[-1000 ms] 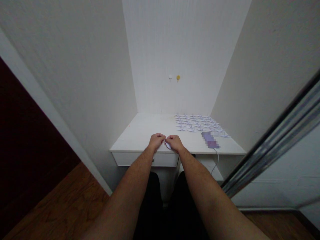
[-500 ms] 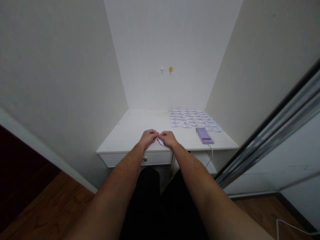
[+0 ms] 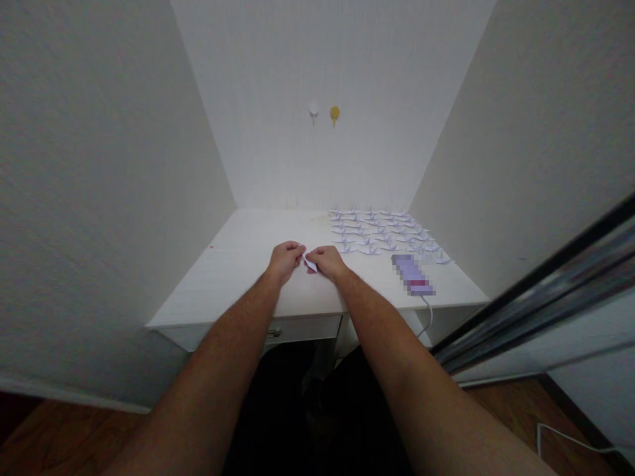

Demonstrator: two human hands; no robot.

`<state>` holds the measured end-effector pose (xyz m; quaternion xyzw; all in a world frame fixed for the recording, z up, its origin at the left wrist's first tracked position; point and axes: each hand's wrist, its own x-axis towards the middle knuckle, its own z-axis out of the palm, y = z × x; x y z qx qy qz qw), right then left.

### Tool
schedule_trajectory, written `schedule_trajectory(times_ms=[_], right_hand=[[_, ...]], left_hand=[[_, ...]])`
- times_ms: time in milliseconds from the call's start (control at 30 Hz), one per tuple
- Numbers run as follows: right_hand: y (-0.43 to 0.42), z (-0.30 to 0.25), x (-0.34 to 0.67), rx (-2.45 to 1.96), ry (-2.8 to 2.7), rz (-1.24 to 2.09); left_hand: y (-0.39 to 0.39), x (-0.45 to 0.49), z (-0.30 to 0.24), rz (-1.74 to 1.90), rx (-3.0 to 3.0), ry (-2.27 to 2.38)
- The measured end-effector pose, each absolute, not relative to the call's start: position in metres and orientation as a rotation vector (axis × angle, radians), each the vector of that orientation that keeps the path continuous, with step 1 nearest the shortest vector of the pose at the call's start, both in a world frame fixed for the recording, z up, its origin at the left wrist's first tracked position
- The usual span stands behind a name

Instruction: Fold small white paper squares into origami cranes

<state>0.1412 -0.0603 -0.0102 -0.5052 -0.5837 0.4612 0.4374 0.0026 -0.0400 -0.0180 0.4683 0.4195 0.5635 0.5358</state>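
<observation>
A small folded piece of white paper [image 3: 310,264] is held just above the white desk, between my two hands. My left hand [image 3: 286,259] pinches its left end between thumb and fingers. On the other side my right hand [image 3: 327,260] is closed on the paper, thumb and fingertips pressed together. The paper's pointed lower part shows between the hands; its upper part is mostly covered by fingers. To the right stand several folded paper cranes [image 3: 370,231] in rows on the desk.
A purple phone-like slab [image 3: 414,276], pixelated, lies at the desk's right with a white cable [image 3: 430,317] running over the front edge. The white desk [image 3: 238,277] has a drawer [image 3: 307,328] below. Two hooks, one white [image 3: 313,111] and one yellow [image 3: 335,114], hang on the back wall.
My view has tilted down and moved closer to the desk. Both hands still hold the paper; they have drawn slightly apart at the fingertips.
</observation>
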Motion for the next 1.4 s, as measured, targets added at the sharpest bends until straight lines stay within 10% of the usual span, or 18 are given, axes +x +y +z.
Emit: schedule_trajectory(times_ms=[1400], right_hand=[[-0.007,-0.013,0.142,-1.132,-1.316,1.26]], left_hand=[[0.004,-0.003,-0.012,1.47,1.169,0.9]])
